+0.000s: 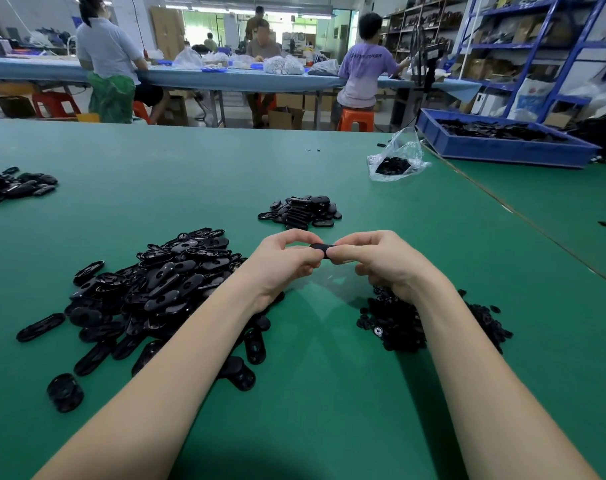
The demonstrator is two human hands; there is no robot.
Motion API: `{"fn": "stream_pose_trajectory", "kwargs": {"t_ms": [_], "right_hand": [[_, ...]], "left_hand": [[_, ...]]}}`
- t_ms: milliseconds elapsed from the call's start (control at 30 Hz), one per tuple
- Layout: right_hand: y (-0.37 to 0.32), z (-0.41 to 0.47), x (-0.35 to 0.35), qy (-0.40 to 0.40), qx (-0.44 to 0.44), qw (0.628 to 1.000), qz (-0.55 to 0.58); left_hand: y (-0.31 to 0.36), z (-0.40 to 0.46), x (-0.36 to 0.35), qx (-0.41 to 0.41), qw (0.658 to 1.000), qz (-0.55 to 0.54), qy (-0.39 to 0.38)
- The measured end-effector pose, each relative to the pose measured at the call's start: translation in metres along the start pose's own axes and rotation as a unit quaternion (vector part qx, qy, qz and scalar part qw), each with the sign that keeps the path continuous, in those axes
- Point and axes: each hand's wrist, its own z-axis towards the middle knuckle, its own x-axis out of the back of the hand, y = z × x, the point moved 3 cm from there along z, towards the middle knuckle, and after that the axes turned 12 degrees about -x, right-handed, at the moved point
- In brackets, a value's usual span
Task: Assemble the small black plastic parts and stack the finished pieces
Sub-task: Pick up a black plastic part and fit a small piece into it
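Above the green table (pixel 329 393), my left hand (pixel 282 261) and my right hand (pixel 381 259) pinch one small black plastic part (pixel 321 249) between their fingertips, one hand at each end. A big heap of black oval shells (pixel 156 289) lies left of my left forearm. Under my right wrist sits a heap of small black round pieces (pixel 398 327). Just beyond my hands is a small pile of finished black pieces (pixel 301 211), some leaning in a row.
Another pile of black parts (pixel 14 185) lies at the far left edge. A clear plastic bag (pixel 396 161) with black parts and a blue bin (pixel 502 142) sit at the back right. Several people work at a long blue table (pixel 225 77) behind.
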Motion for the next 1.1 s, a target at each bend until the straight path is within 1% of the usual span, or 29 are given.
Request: {"fn": "stream_pose_trajectory", "kwargs": {"t_ms": [300, 567, 667, 867, 1000, 1100], "right_hand": [[-0.004, -0.001, -0.001, 0.033, 0.016, 0.998, -0.045], [-0.002, 0.005, -0.006, 0.097, 0.032, 0.993, -0.063], [0.0, 0.005, -0.006, 0.103, 0.035, 0.993, -0.052], [0.001, 0.007, -0.006, 0.114, 0.047, 0.99, -0.063], [-0.001, 0.005, -0.011, 0.116, 0.074, 0.988, -0.073], [-0.002, 0.005, -0.009, 0.099, 0.08, 0.991, -0.05]], "left_hand": [[-0.006, 0.0, 0.0, 0.006, 1.0, -0.004, 0.015], [-0.01, 0.0, -0.001, -0.012, 0.999, -0.014, 0.029], [-0.01, 0.0, -0.001, -0.028, 0.999, 0.024, 0.036], [-0.011, -0.001, -0.003, -0.027, 0.996, 0.062, 0.061], [-0.012, -0.001, -0.004, -0.024, 0.992, 0.096, 0.076], [-0.007, -0.002, -0.002, -0.058, 0.992, 0.094, 0.053]]}}
